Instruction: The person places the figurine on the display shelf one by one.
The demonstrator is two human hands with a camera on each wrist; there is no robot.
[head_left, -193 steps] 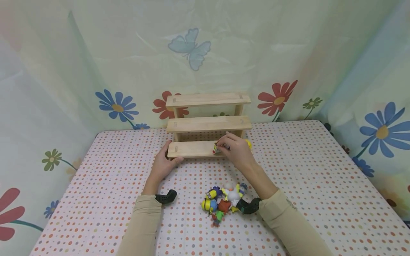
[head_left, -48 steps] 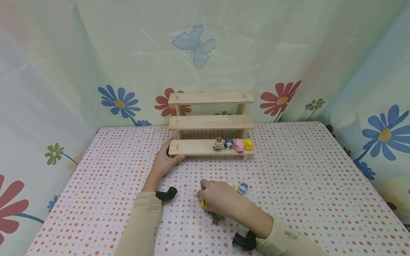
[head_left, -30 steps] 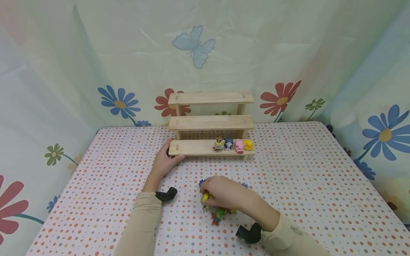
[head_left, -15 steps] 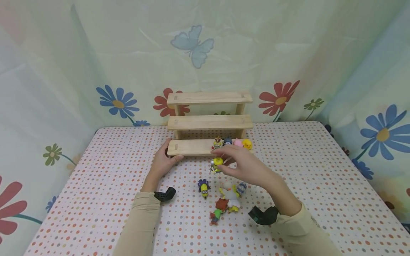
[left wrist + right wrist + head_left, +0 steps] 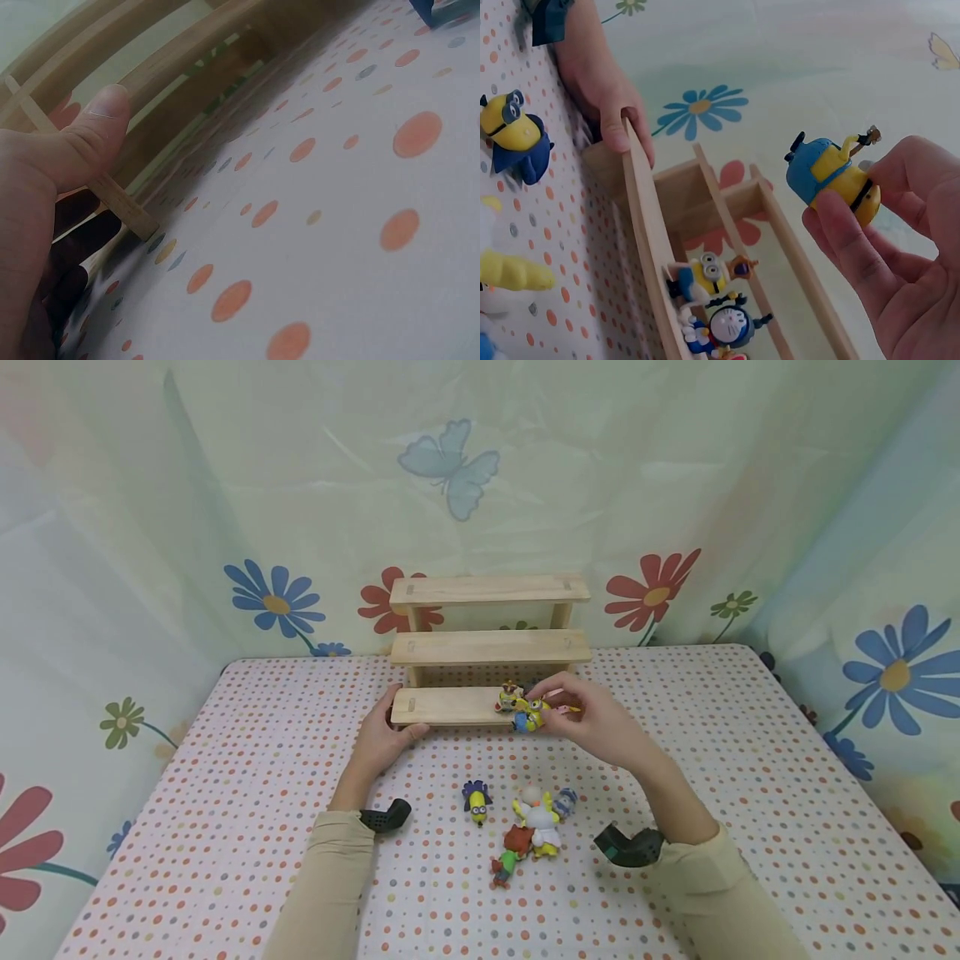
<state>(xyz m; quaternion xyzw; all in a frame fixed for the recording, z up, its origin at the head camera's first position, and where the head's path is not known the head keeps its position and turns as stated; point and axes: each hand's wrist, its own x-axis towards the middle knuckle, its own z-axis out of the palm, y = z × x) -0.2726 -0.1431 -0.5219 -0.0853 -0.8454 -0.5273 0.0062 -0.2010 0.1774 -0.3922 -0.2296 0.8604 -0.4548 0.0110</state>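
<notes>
- While the left hand [image 5: 381,732] grips the left end of the wooden shelf [image 5: 489,648] in the head view, the right hand [image 5: 600,720] pinches a yellow-and-blue figure [image 5: 528,717] at the lowest board's near edge, right of centre
- In the left wrist view, the thumb lies against the wood, shadowed fingers curling behind
- In the right wrist view, thumb and fingertips close round its yellow end; probably light, stiff, smooth plastic, best held by that stout body, sparing the fragile-looking brown instrument [image 5: 874,134]
</notes>
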